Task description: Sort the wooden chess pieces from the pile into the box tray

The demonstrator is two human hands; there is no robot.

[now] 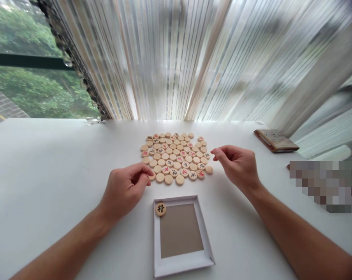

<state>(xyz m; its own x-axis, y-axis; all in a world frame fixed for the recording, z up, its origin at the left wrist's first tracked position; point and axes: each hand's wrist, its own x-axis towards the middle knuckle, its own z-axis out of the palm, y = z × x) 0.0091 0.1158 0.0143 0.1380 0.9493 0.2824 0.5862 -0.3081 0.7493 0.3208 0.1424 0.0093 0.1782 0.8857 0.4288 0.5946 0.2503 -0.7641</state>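
Observation:
Many round wooden xiangqi pieces [180, 159] lie close together on the white table, some with red or black characters, others blank side up. My left hand [126, 186] is at their near left edge, its fingers curled into a pinch against a blank piece [152, 177] that they partly cover; whether they grip it is hidden. Just off the right edge of the group, my right hand [237, 165] has its fingers bent together, with no piece visible in them. Below the group is a shallow white box tray [182, 266]; one piece with a black character [161, 209] rests in its upper left corner.
A flat decorated box [277, 140] lies at the table's right, near a pixelated patch [328, 186]. Striped sheer curtains [164, 58] hang behind the white table [62, 163]. Trees show through the window [24, 85] at left.

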